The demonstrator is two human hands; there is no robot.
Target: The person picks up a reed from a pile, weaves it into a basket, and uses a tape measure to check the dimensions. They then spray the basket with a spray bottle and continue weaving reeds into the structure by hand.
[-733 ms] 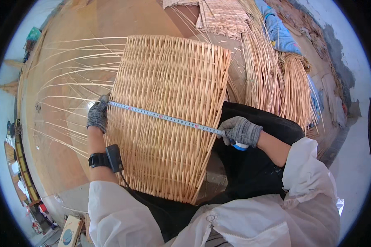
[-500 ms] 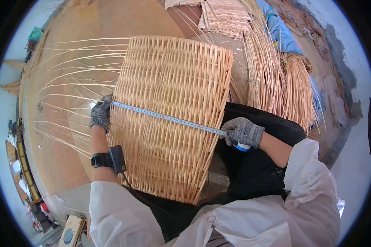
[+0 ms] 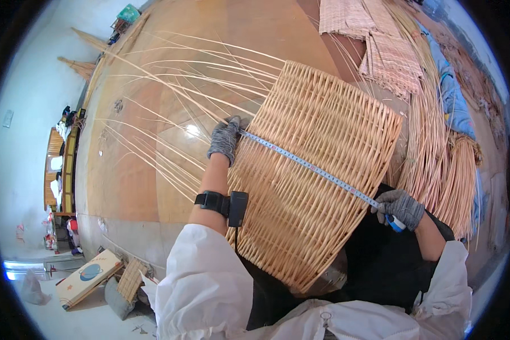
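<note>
A woven wicker panel (image 3: 323,119) lies tilted across my lap, with long loose rods (image 3: 204,96) sticking out from its left edge. Slantwise across its weave runs the pale blade (image 3: 310,166) of a tape measure. My left hand (image 3: 225,137), in a grey knit glove, is closed at the panel's left edge on the blade's end; its fingertips are partly hidden. At the right edge my right hand (image 3: 402,208), gloved alike, grips the blue and white tape measure case (image 3: 395,223). The blade is stretched between both hands.
Bundles of peeled rods (image 3: 428,153) lie on the floor at right, beside blue cloth (image 3: 456,105). Flat woven pieces (image 3: 388,62) are stacked at the far right. A printed carton (image 3: 89,277) stands at lower left. A black device (image 3: 238,208) is strapped to my left forearm.
The view has swung left, so the panel and both hands appear farther right and more tilted. Both hands keep their holds, and the tape stays stretched across the weave.
</note>
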